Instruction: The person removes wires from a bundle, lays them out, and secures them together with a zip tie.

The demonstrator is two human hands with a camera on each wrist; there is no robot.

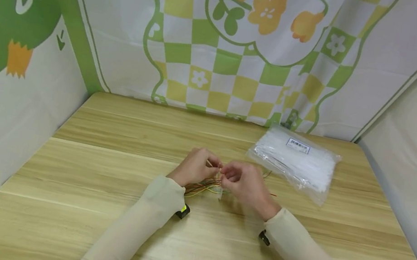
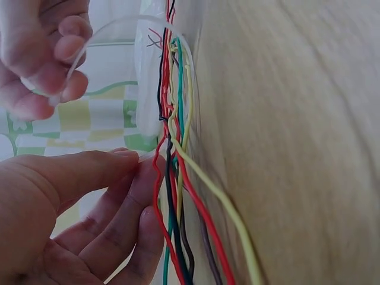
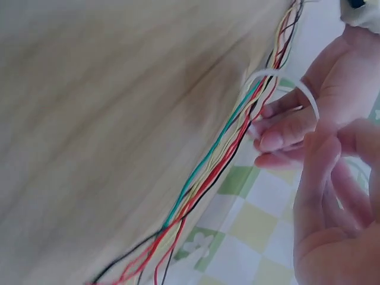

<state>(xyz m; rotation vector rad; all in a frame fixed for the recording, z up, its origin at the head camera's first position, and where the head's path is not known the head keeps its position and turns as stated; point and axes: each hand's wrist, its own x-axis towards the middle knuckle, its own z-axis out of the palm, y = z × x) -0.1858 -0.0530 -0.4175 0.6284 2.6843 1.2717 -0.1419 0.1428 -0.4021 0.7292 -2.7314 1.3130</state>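
Note:
A bundle of thin red, black, yellow, green and brown wires lies along the wooden tabletop between the two hands. Around it bends a translucent white cable tie, forming a wide, loose loop. My left hand pinches one end of the tie between thumb and forefinger, close beside the wires. The other end is pinched by the fingertips of my right hand, a little away from the bundle. In the head view the hands nearly meet and cover much of the tie.
Behind and to the right lies a clear plastic bag of white strips, with a barcode label. The wooden table reaches back to a patterned curtain. Printed cloth walls stand on both sides.

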